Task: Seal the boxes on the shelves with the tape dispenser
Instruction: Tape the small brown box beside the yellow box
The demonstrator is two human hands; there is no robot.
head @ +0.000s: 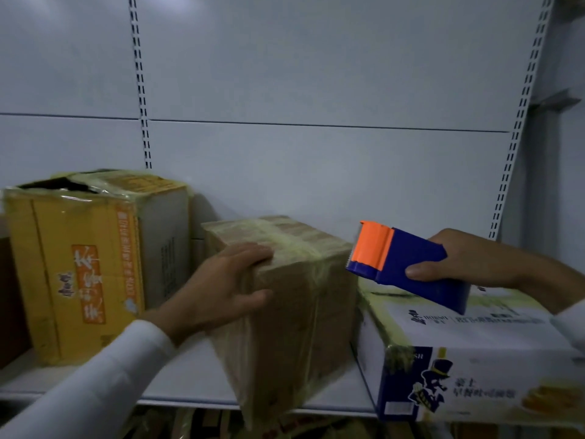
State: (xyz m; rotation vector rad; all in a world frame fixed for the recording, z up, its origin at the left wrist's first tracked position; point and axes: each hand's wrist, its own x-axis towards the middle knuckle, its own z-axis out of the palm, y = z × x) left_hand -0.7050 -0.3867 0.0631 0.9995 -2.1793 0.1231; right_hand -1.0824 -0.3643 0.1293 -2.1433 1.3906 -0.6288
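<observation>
Head view, landmark: brown box (285, 299), plain cardboard wrapped in yellowish tape, stood on the white shelf (190, 372) with one corner turned toward the camera and past the shelf's front edge.

Left hand (221, 289): lay on the brown box's upper left edge, fingers spread over the top, thumb down the near face; fingers fairly straight, pressed flat, not curled round anything. White sleeve (104, 375) ran from it to the lower left.

Right hand (456, 264): right of the brown box, clamped round the tape dispenser, thumb along its near side, fingers over the back.

Tape dispenser (402, 264): blue body, orange front end, held in the air just right of the brown box's top, orange end pointed toward it, apart from it.

White box (474, 359): immediately right of the brown box, lower, lying under the dispenser; blue end panel with a cartoon figure, tape over its corner.

Yellow box (85, 264): left of the brown box, taller, top flap torn open, taped.

Back panel (316, 90): grey, with slotted uprights, behind the brown box.
</observation>
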